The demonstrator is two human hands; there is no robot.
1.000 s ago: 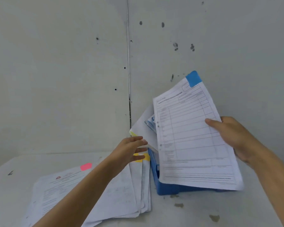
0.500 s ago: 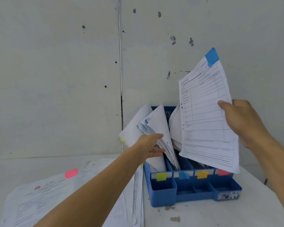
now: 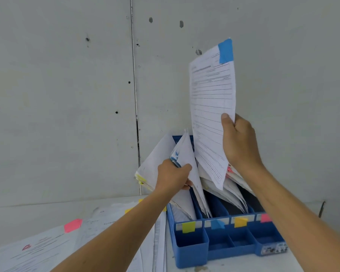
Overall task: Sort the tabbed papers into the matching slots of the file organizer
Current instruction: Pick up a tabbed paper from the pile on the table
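My right hand (image 3: 238,143) pinches a printed form (image 3: 210,114) with a blue tab (image 3: 226,50) at its top corner, held upright above the blue file organizer (image 3: 192,250). The sheet's lower corner hangs over the middle slots. My left hand (image 3: 173,176) grips the bundle of blue-tabbed papers (image 3: 185,154) standing in the second slot and pulls it leftward. The slot fronts carry a yellow tab (image 3: 188,227), a blue tab (image 3: 217,224), an orange-yellow tab (image 3: 239,221) and a pink tab (image 3: 265,217).
A loose pile of papers (image 3: 47,246) lies on the white table left of the organizer, its top sheet bearing a pink tab (image 3: 73,225). A grey wall rises close behind. The organizer's front has small open compartments (image 3: 241,240).
My right hand has swung the blue-tabbed sheet upright and nearer the organizer's slots. My left hand has closed on the bundle in the second slot and drawn it left.
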